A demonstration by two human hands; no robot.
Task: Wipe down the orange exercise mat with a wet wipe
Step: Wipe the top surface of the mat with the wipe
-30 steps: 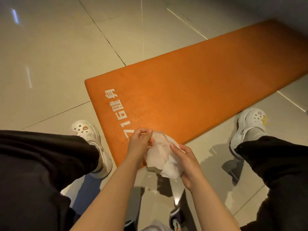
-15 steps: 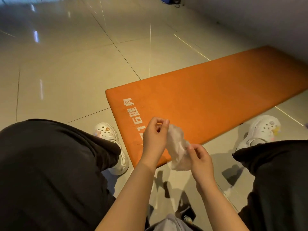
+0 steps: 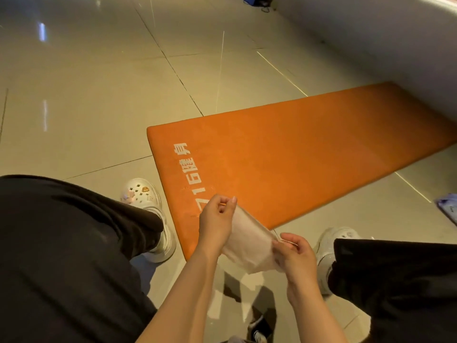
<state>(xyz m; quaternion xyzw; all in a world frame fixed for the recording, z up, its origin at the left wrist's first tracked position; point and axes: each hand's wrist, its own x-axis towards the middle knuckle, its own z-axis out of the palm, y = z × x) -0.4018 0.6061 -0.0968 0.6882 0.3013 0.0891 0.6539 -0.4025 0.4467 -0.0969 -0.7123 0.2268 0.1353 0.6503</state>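
Now the left hand [image 3: 217,224] and right hand [image 3: 294,256] pinch opposite edges of the wipe [image 3: 249,246]. Stretching it flat likely readies it for the mat [image 3: 296,164].

Head view. Left hand [image 3: 217,225] and right hand [image 3: 295,256] pinch opposite ends of a white wet wipe [image 3: 249,241], stretched between them above the near end of an orange mat [image 3: 309,154] lying on a tiled floor [image 3: 99,95]. White clogs [image 3: 146,201] flank the mat.
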